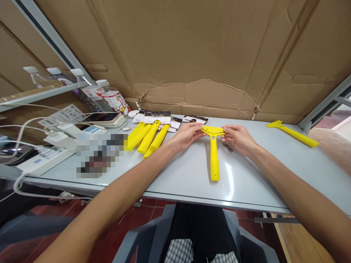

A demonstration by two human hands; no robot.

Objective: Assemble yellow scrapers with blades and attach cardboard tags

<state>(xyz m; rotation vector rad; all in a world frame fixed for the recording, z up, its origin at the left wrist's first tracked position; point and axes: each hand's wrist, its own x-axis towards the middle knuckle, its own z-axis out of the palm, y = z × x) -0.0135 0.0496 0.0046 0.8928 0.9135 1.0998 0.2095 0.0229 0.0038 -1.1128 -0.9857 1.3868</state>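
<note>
Both ends of a yellow T-shaped scraper's (214, 153) head are pinched, one by my left hand (189, 136) and the other by my right hand (238, 138). Its handle points toward me over the table. Beneath my right fingers shows a thin, dark, flat strip (227, 146); I cannot make out what it is. Left of my left hand lies a pile of yellow scrapers (149, 138), their heads covered by black-and-white cards (159, 117). More cards (195, 119) lie behind my left hand. Another yellow scraper (294, 134) rests alone at the right.
A phone (104, 118), white cables and a power strip (46, 160) crowd the table's left side. Several plastic bottles (112, 95) stand at the back left. Cardboard (192, 54) walls the back; a metal post (309, 126) rises at the right.
</note>
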